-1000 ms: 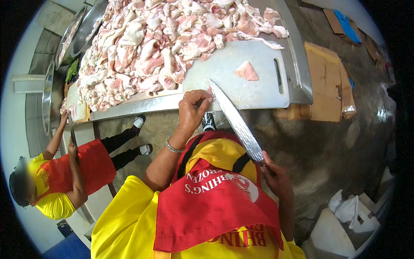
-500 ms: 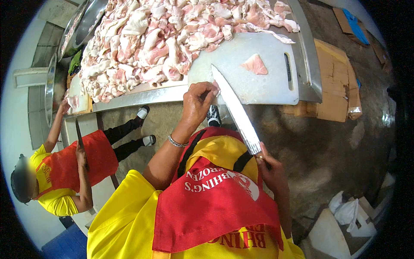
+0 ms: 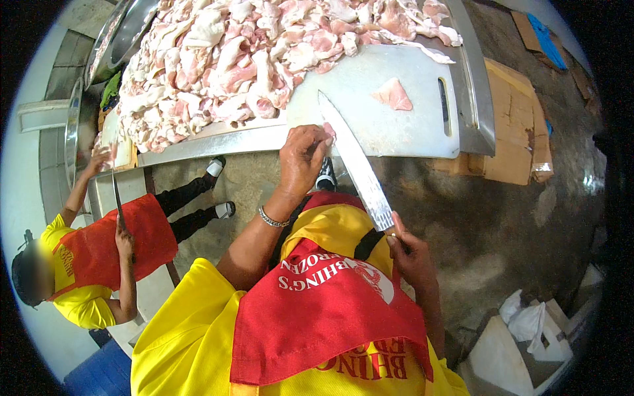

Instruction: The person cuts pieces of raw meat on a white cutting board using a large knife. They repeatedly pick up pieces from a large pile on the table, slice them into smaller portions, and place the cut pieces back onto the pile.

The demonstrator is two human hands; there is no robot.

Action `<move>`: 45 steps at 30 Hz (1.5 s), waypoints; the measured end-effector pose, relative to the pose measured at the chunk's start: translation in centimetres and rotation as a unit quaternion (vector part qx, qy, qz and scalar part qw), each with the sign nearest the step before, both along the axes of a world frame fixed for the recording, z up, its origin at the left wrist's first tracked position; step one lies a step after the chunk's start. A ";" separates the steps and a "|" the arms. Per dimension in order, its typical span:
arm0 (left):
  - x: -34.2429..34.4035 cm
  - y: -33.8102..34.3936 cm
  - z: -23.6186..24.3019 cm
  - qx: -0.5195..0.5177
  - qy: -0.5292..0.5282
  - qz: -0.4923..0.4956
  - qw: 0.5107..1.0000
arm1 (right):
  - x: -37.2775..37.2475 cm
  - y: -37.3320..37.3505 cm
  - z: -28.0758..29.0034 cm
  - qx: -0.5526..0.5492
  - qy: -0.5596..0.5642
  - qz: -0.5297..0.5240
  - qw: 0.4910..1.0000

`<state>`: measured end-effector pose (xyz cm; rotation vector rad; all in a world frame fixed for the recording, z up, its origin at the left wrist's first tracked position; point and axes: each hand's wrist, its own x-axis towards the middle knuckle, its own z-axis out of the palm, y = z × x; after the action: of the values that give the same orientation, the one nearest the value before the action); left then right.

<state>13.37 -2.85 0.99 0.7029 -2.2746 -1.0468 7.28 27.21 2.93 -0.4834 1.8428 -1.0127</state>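
My right hand (image 3: 411, 254) is closed round the handle of a long, wide-bladed knife (image 3: 356, 165). The blade slants up and left, its tip over the white cutting board (image 3: 422, 135). Beside the blade, at the board's near edge, my left hand (image 3: 302, 157) pinches a small pink scrap of meat (image 3: 329, 129) between thumb and fingers. A pale pink, roughly triangular piece of meat (image 3: 393, 95) lies alone on the board, right of the knife tip. Behind and left of the board, a large heap of raw, fatty meat pieces (image 3: 231, 66) covers the table.
The metal table's rim (image 3: 218, 144) runs along the near side. At the left, a person in a red apron (image 3: 115, 241) holds another knife (image 3: 118, 198) by a second board (image 3: 124, 148). Flattened cardboard (image 3: 512, 122) lies on the floor to the right. Metal bowls (image 3: 135, 33) stand far left.
My right hand and knife have shifted slightly up and left. My left hand keeps its pinch. The other person's free hand has moved at their board, and their knife has swung a little.
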 end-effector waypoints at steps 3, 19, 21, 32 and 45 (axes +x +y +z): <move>0.0 0.0 -0.4 0.015 -0.004 0.014 1.000 | 0.7 0.6 -0.2 -0.021 0.031 -0.012 0.999; -1.1 0.2 2.0 0.034 -0.063 0.033 0.997 | 0.8 1.4 0.5 0.039 -0.048 -0.008 0.998; -1.2 0.0 2.0 0.009 -0.085 0.046 0.995 | 0.9 1.6 0.3 -0.009 0.014 0.008 1.000; -1.2 0.8 3.4 0.084 -0.119 0.102 0.984 | 1.4 2.7 1.4 -0.002 -0.018 -0.020 1.000; -1.2 0.9 2.9 0.074 -0.087 0.073 0.991 | 1.5 2.4 0.5 -0.028 0.001 -0.016 0.999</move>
<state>12.14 -1.91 3.86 1.0439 -2.2657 -1.1290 8.75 29.62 3.48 -0.4906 1.8329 -1.0872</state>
